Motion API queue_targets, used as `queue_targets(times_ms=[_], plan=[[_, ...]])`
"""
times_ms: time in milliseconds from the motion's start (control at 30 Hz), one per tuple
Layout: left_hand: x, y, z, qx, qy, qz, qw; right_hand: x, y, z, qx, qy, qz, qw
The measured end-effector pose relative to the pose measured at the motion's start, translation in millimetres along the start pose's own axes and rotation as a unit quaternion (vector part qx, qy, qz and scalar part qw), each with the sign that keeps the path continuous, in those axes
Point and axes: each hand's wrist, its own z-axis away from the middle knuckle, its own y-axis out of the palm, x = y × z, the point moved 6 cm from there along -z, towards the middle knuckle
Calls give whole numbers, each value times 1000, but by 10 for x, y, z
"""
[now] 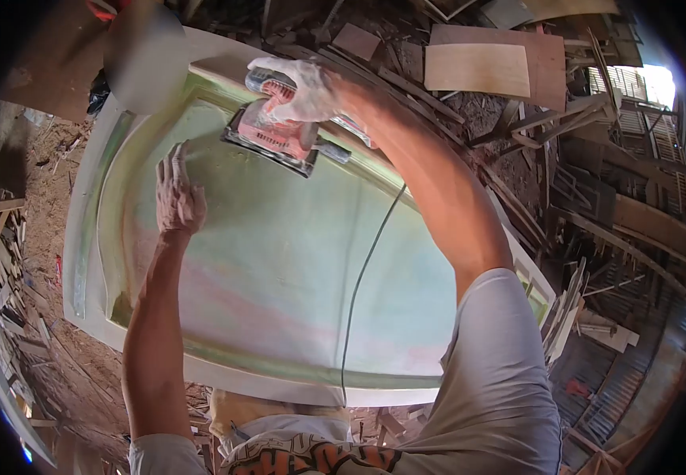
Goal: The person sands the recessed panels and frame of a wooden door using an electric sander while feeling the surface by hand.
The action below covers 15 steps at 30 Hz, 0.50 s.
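A red and black electric sander (276, 131) rests its flat pad at the far inner edge of a large pale green panel (295, 253) with a raised frame. My right hand (305, 91), coated in white dust, is wrapped around the sander's top grip. To the left of the tool, my left hand (178, 190) lies flat on the panel with its fingers stretched forward; it is dusty too. A dark power cord (367, 265) runs across the panel toward my body. The part of the panel under the sander is hidden.
Wood offcuts (430, 99) lie piled beyond the panel, with thin plywood sheets (477, 67) on top. Sawdust and scraps cover the floor (54, 206) at left. A blurred, pale rounded shape (147, 59) overlaps the panel's far left corner. Corrugated metal sheeting (624, 412) shows at right.
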Motion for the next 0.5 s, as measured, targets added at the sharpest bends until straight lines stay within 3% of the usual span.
queue_targets(times_ms=[67, 300, 400, 500], plan=[[-15, 13, -15, -1, 4, 7, 1000, -210, 19, 340, -30, -25, 5, 999], [280, 172, 59, 0, 24, -58, 998, -599, -167, 1927, 11, 113, 6, 994], [553, 304, 102, -36, 91, -128, 987, -742, -256, 2577, 10, 97, 31, 995], [741, 335, 93, 0, 67, -158, 985, -944, -328, 3211, 25, 146, 6, 989]])
